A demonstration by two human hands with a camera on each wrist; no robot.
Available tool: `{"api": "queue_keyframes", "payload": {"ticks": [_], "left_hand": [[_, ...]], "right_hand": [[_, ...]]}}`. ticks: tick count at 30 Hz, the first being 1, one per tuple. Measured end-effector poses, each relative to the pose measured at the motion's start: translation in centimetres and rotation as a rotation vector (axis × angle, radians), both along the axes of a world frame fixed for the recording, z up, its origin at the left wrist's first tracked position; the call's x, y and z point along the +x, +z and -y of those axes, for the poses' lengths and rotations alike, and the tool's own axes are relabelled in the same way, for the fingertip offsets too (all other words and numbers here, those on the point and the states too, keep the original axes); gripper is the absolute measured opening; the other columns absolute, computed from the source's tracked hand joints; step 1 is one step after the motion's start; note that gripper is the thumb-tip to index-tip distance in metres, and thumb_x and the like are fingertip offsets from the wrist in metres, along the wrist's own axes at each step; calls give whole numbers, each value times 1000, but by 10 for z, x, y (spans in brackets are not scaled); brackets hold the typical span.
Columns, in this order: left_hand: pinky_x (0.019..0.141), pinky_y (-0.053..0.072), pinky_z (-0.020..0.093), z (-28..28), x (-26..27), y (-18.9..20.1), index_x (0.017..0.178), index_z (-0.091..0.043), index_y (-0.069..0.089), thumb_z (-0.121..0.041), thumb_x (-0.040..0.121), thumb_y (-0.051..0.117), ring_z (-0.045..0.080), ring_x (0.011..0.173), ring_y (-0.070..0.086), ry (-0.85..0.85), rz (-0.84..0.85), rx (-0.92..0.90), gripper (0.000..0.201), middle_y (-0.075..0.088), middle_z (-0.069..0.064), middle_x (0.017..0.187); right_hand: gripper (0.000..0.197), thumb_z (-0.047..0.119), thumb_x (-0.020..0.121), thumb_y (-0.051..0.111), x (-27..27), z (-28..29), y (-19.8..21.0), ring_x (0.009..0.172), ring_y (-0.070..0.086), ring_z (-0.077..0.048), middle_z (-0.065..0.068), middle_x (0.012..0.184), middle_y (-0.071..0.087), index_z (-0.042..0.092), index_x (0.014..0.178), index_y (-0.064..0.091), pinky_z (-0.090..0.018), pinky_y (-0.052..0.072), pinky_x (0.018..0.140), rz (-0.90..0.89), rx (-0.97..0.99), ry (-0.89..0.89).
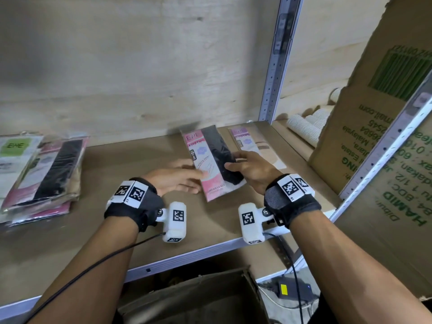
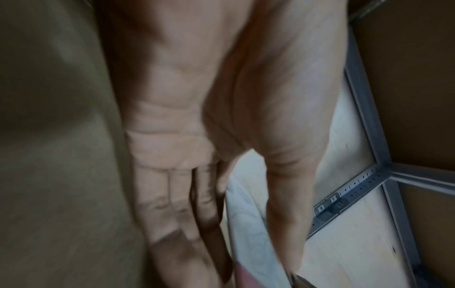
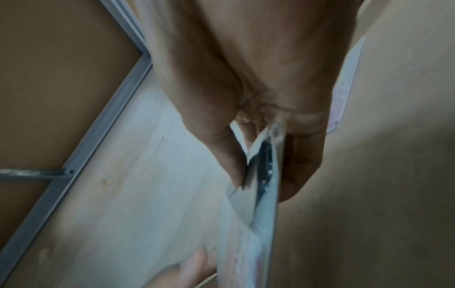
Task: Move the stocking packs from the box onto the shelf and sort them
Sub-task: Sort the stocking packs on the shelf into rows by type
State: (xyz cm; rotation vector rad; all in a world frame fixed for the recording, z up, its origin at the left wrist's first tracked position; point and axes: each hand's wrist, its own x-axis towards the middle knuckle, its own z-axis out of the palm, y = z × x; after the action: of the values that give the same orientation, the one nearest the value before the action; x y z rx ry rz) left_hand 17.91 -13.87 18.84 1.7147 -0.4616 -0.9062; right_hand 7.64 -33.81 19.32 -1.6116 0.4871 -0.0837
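A pink stocking pack (image 1: pixel 210 157) with black stockings inside is held over the middle of the shelf board (image 1: pixel 131 160). My right hand (image 1: pixel 230 166) pinches its right edge; in the right wrist view the thumb (image 3: pixel 229 155) and fingers (image 3: pixel 302 165) clamp the pack's edge (image 3: pixel 268 194). My left hand (image 1: pixel 198 181) holds the left edge, thumb on top and straight fingers (image 2: pixel 172 224) beneath the pack (image 2: pixel 248 224). A second pink pack (image 1: pixel 254 146) with beige stockings lies flat just to the right. The open cardboard box (image 1: pixel 198 300) sits below the shelf.
A pile of several stocking packs (image 1: pixel 42 169) lies at the shelf's left end. A metal upright (image 1: pixel 275 66) stands behind the right end. Beyond it are stacked paper cups (image 1: pixel 306 129) and a large printed carton (image 1: pixel 385 136). A power adapter (image 1: pixel 292 288) lies on the floor.
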Motion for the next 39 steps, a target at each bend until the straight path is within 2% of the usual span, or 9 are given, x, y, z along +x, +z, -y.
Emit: {"api": "queue_keyframes", "payload": {"ticks": [4,11,16,20,25,28,30,33,39], "left_hand": [[62,59,20,2,-6,0,122,-2,61,-4,87,74,16,70,71,-27,62,81,37,74,14,98],[74,63,31,6,-12,3,123,-2,60,-4,87,75,23,78,73,66,95,115,39,73,14,102],[58,62,26,6,-6,5,139,0,40,-4,81,81,24,74,75,204,99,148,70,67,15,98],[68,64,29,13,-13,1,97,-12,59,-6,80,81,17,75,76,165,127,124,29,74,14,100],[77,62,29,23,-19,-3,112,-21,60,-9,79,82,17,98,72,144,197,54,41,72,3,113],[75,61,26,25,-18,-2,98,-30,57,-9,80,82,13,97,71,186,199,0,37,70,-1,111],[77,60,27,27,-16,-2,104,-28,59,-10,80,82,15,100,70,205,196,-12,37,70,1,113],[86,60,31,30,-12,-2,136,-13,51,-10,80,82,18,105,70,219,171,-16,64,68,4,117],[82,59,27,33,-8,-4,146,-9,42,-10,80,82,17,108,68,248,152,-39,77,64,3,117]], "right_hand": [[36,17,87,74,3,2,-5,81,66,-18,-10,104,70,4,119,64,-18,46,52,-119,-261,34],[40,35,81,79,1,6,-4,94,69,-20,-7,102,74,7,108,71,-32,58,79,-194,-555,39],[45,34,81,79,-4,10,-2,94,68,-15,-13,110,73,0,110,70,-21,49,68,-231,-593,40],[22,34,79,80,-4,9,0,75,60,-4,-4,103,73,20,91,68,-16,44,59,-256,-603,101],[18,28,81,78,0,8,2,74,60,-4,-1,96,70,19,95,69,-16,45,56,-212,-595,75],[26,27,83,75,2,8,2,79,61,-7,-2,98,70,11,104,71,-17,45,61,-175,-597,53],[31,27,84,74,4,9,2,92,64,-14,-3,104,71,10,109,70,-21,48,71,-164,-593,37],[38,27,85,73,7,9,1,106,64,-20,-6,114,70,8,118,67,-30,52,91,-152,-587,9],[37,25,86,72,11,11,-2,107,62,-19,-4,116,70,8,118,69,-27,47,88,-126,-608,-39]]}}
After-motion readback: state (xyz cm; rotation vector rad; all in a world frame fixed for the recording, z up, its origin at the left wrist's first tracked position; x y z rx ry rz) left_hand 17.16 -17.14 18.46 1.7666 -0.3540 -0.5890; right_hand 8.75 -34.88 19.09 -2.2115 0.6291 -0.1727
